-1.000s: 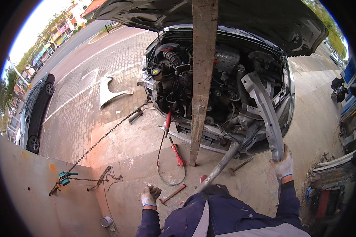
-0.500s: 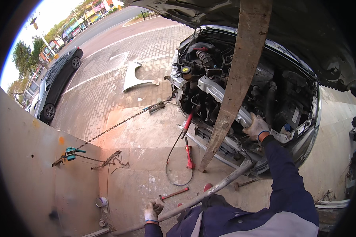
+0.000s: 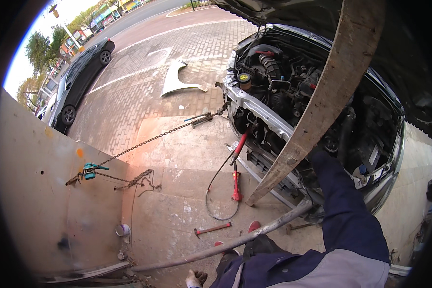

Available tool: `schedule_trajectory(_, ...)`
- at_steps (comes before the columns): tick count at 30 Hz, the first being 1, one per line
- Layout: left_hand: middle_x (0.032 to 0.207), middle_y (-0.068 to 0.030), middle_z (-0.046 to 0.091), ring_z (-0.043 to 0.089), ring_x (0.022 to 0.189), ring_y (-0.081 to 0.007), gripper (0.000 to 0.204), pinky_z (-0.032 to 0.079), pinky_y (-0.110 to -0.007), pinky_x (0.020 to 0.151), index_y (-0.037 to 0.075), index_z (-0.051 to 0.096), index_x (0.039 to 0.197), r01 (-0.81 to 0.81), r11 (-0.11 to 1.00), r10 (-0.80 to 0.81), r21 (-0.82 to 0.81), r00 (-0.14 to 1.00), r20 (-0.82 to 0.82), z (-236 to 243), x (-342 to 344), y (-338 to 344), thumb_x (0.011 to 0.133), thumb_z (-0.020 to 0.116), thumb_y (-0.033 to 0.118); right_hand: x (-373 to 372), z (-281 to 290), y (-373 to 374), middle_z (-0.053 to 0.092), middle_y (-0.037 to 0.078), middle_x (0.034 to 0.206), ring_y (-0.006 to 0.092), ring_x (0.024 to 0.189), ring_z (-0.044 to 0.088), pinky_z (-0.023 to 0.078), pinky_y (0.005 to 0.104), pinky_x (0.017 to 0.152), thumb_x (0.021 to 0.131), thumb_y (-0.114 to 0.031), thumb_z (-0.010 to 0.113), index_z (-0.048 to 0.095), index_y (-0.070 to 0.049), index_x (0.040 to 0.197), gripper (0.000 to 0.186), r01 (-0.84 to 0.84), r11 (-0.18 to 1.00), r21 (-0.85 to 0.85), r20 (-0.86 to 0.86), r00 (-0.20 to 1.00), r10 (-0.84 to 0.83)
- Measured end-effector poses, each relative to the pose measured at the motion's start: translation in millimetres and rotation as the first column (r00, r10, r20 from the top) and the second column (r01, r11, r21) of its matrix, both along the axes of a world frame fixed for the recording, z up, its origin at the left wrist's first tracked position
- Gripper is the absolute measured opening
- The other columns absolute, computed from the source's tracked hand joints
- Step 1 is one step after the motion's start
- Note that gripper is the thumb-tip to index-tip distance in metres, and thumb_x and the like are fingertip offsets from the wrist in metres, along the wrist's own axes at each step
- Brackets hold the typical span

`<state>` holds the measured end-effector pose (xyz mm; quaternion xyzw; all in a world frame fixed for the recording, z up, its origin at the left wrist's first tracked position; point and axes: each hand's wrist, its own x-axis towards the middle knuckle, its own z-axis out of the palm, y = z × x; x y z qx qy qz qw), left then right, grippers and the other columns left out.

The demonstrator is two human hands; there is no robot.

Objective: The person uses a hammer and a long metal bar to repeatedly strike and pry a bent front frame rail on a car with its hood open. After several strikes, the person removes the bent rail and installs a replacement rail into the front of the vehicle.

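My left hand, in a light work glove, is at the lower edge below a long metal pole. Its fingers are curled in, with nothing seen in them. My right arm reaches into the front of a car's engine bay. That hand is hidden beyond the sleeve, beside a wooden plank that slants up toward the raised hood. The silver front crossmember of the car runs behind the plank.
A taut chain joins the car to a teal chain puller at the left wall. On the floor are a red hand pump with a hose and a red-handled hammer. A pale fender lies on the paving; a dark car is beyond.
My right hand has gone from the crossmember deeper into the engine bay, out of sight. My left hand has dropped toward the lower edge. The whole view has shifted slightly.
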<state>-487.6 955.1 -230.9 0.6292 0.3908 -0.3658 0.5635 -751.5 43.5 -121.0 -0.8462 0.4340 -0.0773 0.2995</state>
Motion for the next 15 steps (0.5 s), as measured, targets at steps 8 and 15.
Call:
schedule_trajectory(8, 0.086, -0.0158, 0.061, 0.063, 0.070, -0.0359, 0.053, 0.062, -0.057, 0.072, -0.001, 0.055, 0.111, 0.113, 0.992, -0.113, -0.055, 0.994, 0.015, 20, 26, -43, 0.115, 0.043, 0.050, 23, -14, -7, 0.065, 0.017, 0.147, 0.0408, 0.127, 0.063, 0.052, 0.0498, 0.104, 0.110, -0.040, 0.051, 0.063, -0.007, 0.145, 0.049, 0.067, 0.991, -0.113, 0.081, 0.995, -0.058)
schedule_trajectory(15, 0.111, -0.0308, 0.074, 0.073, 0.102, -0.0445, 0.064, 0.060, -0.054, 0.095, -0.011, 0.058, 0.131, 0.475, 0.876, -0.480, 0.078, 0.874, 0.073, 33, 89, -89, 0.115, 0.048, 0.050, 46, 85, 65, 0.071, 0.013, 0.125, 0.0312, 0.113, 0.070, 0.056, 0.0472, 0.092, 0.084, -0.047, 0.086, 0.052, -0.009, 0.158, 0.090, 0.132, 0.901, -0.414, -0.378, 0.875, -0.302)
